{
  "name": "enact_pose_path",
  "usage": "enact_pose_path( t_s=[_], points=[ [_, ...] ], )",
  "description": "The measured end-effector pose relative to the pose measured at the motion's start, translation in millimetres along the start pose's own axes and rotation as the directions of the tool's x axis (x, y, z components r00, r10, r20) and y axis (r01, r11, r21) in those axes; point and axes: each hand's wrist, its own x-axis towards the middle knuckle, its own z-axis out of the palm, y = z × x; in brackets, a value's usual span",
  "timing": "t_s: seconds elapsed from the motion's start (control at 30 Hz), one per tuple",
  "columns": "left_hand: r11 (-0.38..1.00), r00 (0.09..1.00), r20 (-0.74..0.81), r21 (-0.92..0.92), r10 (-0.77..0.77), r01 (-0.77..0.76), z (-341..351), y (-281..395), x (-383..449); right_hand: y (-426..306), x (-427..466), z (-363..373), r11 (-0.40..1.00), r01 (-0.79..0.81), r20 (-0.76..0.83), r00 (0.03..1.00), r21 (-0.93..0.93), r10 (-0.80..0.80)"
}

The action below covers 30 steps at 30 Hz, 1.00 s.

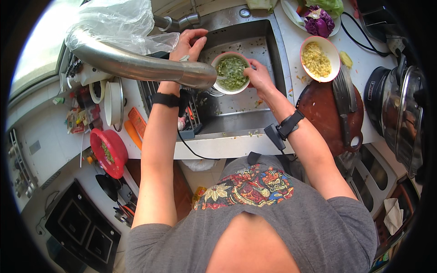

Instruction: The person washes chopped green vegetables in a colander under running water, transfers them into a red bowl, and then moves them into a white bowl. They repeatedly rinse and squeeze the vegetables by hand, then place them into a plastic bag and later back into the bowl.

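My right hand grips the rim of a bowl with a red edge, thumb inside and fingers outside. Chopped greens in water fill the bowl, held over the metal sink. The end of the curved metal faucet spout reaches the bowl's left side, with a thin stream of water beneath it. My left hand is behind the spout, near the faucet's base, fingers apart and holding nothing visible; a bit of green sticks near its wrist. Part of that hand is hidden by the spout and a clear plastic bag.
A bowl of chopped yellowish food, a cleaver on a brown cutting board and a plate with purple cabbage are at right. A red colander, carrot and grater lie left.
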Motion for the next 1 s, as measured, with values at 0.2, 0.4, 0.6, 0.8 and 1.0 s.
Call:
enact_pose_path(
  t_s=[0.2, 0.4, 0.6, 0.8, 1.0],
  points=[
    [0.949, 0.945, 0.241, 0.172, 0.220, -0.264, -5, -12, 56, 6, 3, 0, 1.000, -0.011, -0.001, 1.000, -0.019, 0.011],
    [0.890, 0.928, 0.283, 0.315, 0.244, -0.330, 1, -37, 81, 23, 11, -2, 0.998, -0.045, -0.025, 0.999, -0.036, 0.044],
    [0.851, 0.944, 0.237, 0.422, 0.230, -0.313, -4, -50, 91, 33, 8, -2, 0.997, -0.079, -0.017, 0.997, -0.024, 0.079],
    [0.669, 0.920, 0.170, 0.642, 0.353, -0.375, 3, -41, 90, 31, 2, 0, 0.997, -0.080, 0.006, 0.997, -0.022, 0.080],
    [0.522, 0.925, 0.194, 0.779, 0.326, -0.347, -11, -5, 105, 26, -6, 4, 0.999, -0.048, -0.018, 0.999, 0.003, 0.048]
  ],
)
